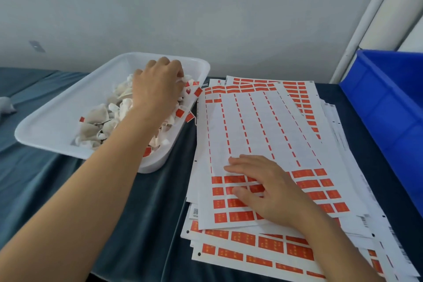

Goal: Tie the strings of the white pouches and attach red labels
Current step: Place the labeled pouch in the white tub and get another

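Observation:
A white tray [57, 119] at the left holds several white pouches [100, 117], some with red labels [179, 112] on their strings. My left hand [158, 89] reaches into the tray's far end, its fingers curled round a white pouch in the pile. To the right lies a stack of label sheets [258, 126]; the top sheet is mostly peeled, with rows of red labels left at its near end. My right hand [265, 188] rests flat on those rows with its fingers spread and straight.
A blue plastic bin [389, 103] stands at the right edge. Dark blue cloth [142, 213] covers the table. A small white object [6, 104] lies at the far left. A grey wall rises behind the table.

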